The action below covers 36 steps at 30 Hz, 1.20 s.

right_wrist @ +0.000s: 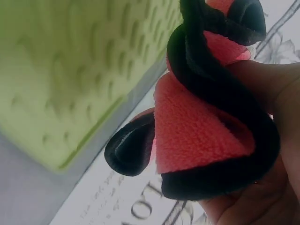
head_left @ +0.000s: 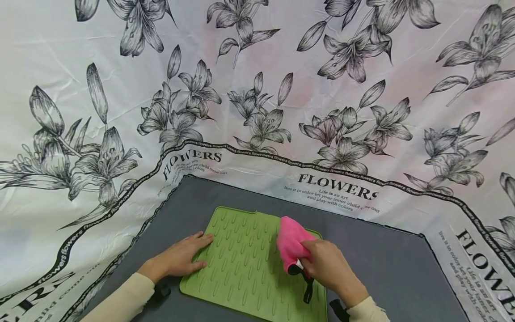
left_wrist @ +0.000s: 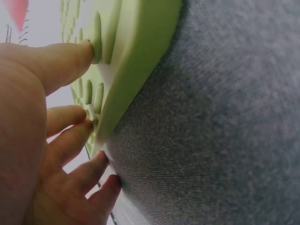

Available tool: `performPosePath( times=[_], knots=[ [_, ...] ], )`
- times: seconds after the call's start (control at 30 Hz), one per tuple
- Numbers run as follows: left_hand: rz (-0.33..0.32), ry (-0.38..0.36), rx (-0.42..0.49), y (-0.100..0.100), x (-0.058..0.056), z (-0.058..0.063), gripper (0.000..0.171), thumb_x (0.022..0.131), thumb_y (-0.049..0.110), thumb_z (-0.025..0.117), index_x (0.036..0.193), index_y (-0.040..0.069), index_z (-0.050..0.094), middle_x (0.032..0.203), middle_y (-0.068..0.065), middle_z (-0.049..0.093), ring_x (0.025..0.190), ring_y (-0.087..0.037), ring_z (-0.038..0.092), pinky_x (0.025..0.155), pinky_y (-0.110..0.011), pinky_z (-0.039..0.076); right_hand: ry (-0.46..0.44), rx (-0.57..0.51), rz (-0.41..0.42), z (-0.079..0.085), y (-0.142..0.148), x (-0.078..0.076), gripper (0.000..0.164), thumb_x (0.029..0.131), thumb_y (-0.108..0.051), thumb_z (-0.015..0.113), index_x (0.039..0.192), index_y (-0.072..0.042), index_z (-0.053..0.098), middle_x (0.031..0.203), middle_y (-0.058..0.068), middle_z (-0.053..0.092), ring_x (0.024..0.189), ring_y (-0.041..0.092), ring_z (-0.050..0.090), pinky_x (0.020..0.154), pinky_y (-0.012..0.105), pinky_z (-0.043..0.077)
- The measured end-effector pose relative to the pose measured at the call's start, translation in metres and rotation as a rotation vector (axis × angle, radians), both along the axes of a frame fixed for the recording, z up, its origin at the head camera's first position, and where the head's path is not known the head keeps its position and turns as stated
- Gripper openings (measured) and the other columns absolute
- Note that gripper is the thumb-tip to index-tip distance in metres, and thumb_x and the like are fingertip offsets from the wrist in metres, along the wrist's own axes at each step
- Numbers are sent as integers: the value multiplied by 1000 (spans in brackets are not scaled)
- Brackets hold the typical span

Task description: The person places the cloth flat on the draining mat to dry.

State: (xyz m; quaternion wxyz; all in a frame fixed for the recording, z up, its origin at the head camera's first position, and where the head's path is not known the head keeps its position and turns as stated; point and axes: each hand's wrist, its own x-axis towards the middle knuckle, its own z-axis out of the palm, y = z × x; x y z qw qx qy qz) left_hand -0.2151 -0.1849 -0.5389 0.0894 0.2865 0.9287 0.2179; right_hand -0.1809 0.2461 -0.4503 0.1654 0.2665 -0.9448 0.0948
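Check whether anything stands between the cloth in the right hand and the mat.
Nothing visible does. The right hand grips the cloth over the mat, with nothing seen between cloth and mat; whether they touch is unclear. The left hand rests at the mat's left edge, away from the cloth.

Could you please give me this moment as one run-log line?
left hand: touches green ridged rectangular mat | right hand: grips black-edged pink fleecy cloth over mat | mat: on grey fabric-textured surface
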Motion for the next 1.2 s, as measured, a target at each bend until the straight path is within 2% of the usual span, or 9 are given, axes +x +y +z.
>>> performPosePath(
  times=[0.37, 0.7, 0.87, 0.97, 1.03, 1.1, 1.17, 1.2],
  knots=[
    [-5, 4, 0, 3, 3, 4, 74, 96, 37, 67, 157, 11, 34, 163, -7, 33, 152, -38, 24, 115, -61, 31, -16, 14, 112, -25, -47, -4, 35, 74, -16, 80, 64, -22, 47, 60, -18, 23, 55, 2, 25, 49, 21, 25],
    [-18, 18, 6, 4, 3, 1, 73, 97, 36, 66, 157, 10, 34, 163, -8, 33, 152, -38, 24, 115, -61, 30, -139, 70, 53, -54, -64, -6, 31, 77, -17, 77, 67, -22, 48, 59, -14, 35, 53, 3, 30, 46, 24, 29],
    [-25, 32, 2, 5, 2, 3, 74, 97, 36, 66, 157, 10, 33, 163, -8, 33, 151, -39, 24, 116, -61, 29, -180, 44, 63, -51, -60, -9, 28, 78, -21, 80, 71, -21, 53, 60, -13, 41, 55, 4, 34, 49, 23, 31],
    [-33, 46, -16, 6, 0, 4, 74, 97, 36, 66, 157, 9, 33, 163, -9, 33, 151, -40, 25, 116, -60, 29, -235, 42, 62, -44, -56, -9, 20, 81, -29, 80, 84, -15, 66, 69, -10, 56, 60, 4, 44, 53, 23, 36],
    [-35, 55, -36, 6, 0, 5, 73, 98, 36, 66, 158, 10, 33, 163, -9, 33, 151, -39, 25, 116, -59, 30, -267, 41, 67, -38, -53, -9, 28, 83, -32, 79, 99, -10, 72, 75, -6, 64, 62, 7, 50, 54, 24, 39],
    [-38, 63, -55, 7, 1, 7, 73, 98, 35, 65, 157, 9, 33, 163, -10, 33, 151, -39, 25, 116, -58, 31, -259, 38, 75, -34, -51, -7, 37, 84, -33, 78, 111, -8, 73, 87, -3, 72, 72, 11, 61, 61, 28, 49],
    [-41, 81, -75, 8, 4, 8, 72, 98, 35, 65, 157, 8, 33, 163, -10, 32, 151, -38, 25, 117, -57, 31, -235, 27, 96, -29, -48, -5, 39, 86, -31, 77, 115, -6, 73, 94, 1, 75, 81, 16, 68, 69, 32, 55],
    [-46, 96, -80, 9, 5, 10, 72, 98, 34, 65, 157, 7, 33, 163, -11, 32, 151, -39, 26, 117, -57, 30, -228, 20, 104, -26, -47, -3, 37, 86, -30, 76, 115, -6, 73, 93, 1, 74, 81, 17, 69, 70, 34, 56]
  ],
)
